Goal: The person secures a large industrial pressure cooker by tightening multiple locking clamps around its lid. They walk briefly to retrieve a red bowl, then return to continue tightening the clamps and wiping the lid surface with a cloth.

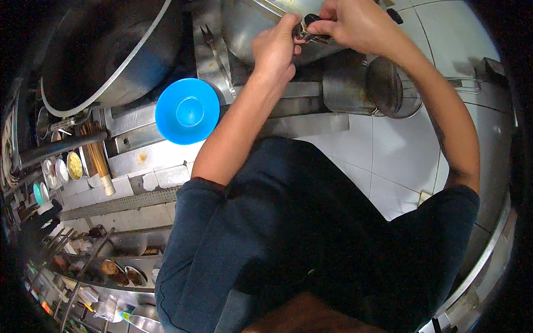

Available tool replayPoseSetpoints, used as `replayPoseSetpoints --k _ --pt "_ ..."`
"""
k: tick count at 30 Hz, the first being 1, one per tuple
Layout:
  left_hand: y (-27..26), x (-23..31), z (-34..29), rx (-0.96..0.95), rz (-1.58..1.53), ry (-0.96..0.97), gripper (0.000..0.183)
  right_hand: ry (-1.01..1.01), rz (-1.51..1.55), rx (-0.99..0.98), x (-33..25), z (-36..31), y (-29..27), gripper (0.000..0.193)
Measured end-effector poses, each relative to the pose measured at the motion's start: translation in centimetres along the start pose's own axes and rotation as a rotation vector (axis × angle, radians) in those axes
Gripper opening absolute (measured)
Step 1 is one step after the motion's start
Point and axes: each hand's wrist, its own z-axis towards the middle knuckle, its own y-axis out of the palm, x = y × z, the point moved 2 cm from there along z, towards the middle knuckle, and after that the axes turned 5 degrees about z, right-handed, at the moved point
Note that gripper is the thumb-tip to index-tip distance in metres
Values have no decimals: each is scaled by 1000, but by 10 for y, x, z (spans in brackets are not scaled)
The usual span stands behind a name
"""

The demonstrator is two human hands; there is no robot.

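Note:
At the top of the view both of my hands meet at a dark metal fitting with a black knob, at the side of a large steel pot. My left hand is closed, its thumb pressed against the fitting's left end. My right hand pinches at the fitting from the right, thumb and fingers together. My fingers partly cover the fitting, so its exact shape is hidden. Left of my left forearm stands a bright blue plastic bowl, with nothing visible inside it.
A deep dark pot fills the upper left. A long two-pronged fork lies between the pots. Round mesh strainers hang by a metal container at right. Bamboo sticks and small seasoning bowls stand at left.

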Motion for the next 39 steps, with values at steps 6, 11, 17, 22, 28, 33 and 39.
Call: replayPoseSetpoints --k 6,11,17,22,28,33,39 --pt "0 -1 2 0 31 7 22 18 179 216 -7 -19 -6 23" --pt "0 2 -2 -10 56 -15 23 -498 -95 176 21 -8 3 24" --pt "-2 0 0 -9 59 -7 25 -29 79 19 1 -1 -9 30" --pt "-1 0 1 -25 50 -40 24 -822 -164 336 26 3 24 36" --pt "-1 6 -6 -38 50 -4 22 -119 79 180 18 9 12 38" --pt "-2 2 -1 -16 62 -50 23 -700 98 314 21 -5 15 26" --pt "-3 2 0 -85 58 -66 23 -339 -55 172 41 10 32 28"
